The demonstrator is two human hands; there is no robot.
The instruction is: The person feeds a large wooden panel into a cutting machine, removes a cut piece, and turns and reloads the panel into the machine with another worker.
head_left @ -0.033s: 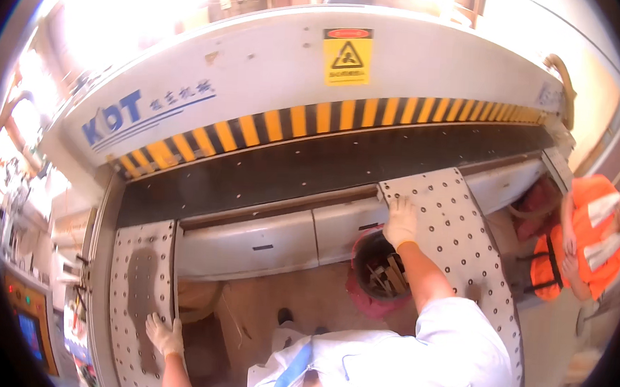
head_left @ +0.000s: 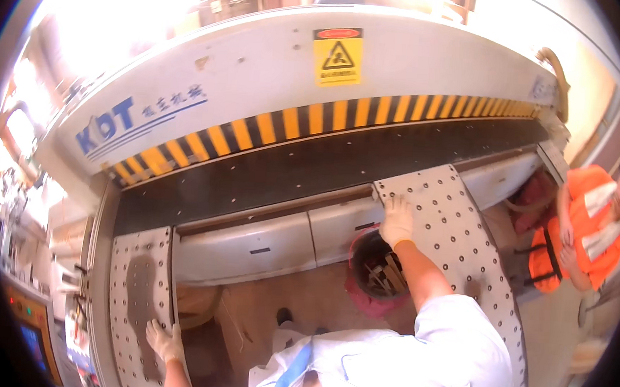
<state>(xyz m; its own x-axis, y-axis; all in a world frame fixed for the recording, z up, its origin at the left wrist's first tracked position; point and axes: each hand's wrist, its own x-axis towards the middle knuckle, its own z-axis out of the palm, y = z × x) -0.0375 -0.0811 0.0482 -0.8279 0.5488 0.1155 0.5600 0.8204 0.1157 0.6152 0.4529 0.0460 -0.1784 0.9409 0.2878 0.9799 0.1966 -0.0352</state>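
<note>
My left hand (head_left: pixel 165 340), in a pale glove, lies with its fingers apart on the inner edge of the left ball-studded support table (head_left: pixel 125 276). That table has a long dark stain along its middle. Farther forward, my right hand (head_left: pixel 397 222), gloved too, rests flat on the near left corner of the right ball-studded support table (head_left: pixel 456 222). Neither hand holds anything. Both tables run up to the dark bed (head_left: pixel 276 165) of a large grey machine (head_left: pixel 261 58), which has a yellow and black striped guard (head_left: pixel 285 124).
Below my right hand a dark bucket (head_left: pixel 363 249) holds wood offcuts, with something pink around it. A person in an orange vest (head_left: pixel 578 228) is at the right. A control panel (head_left: pixel 31 326) stands at the far left. Grey cabinet fronts (head_left: pixel 247 253) run under the bed.
The view has shifted slightly, so the machine sits a little farther left. Both hands stay at their places on the support tables.
</note>
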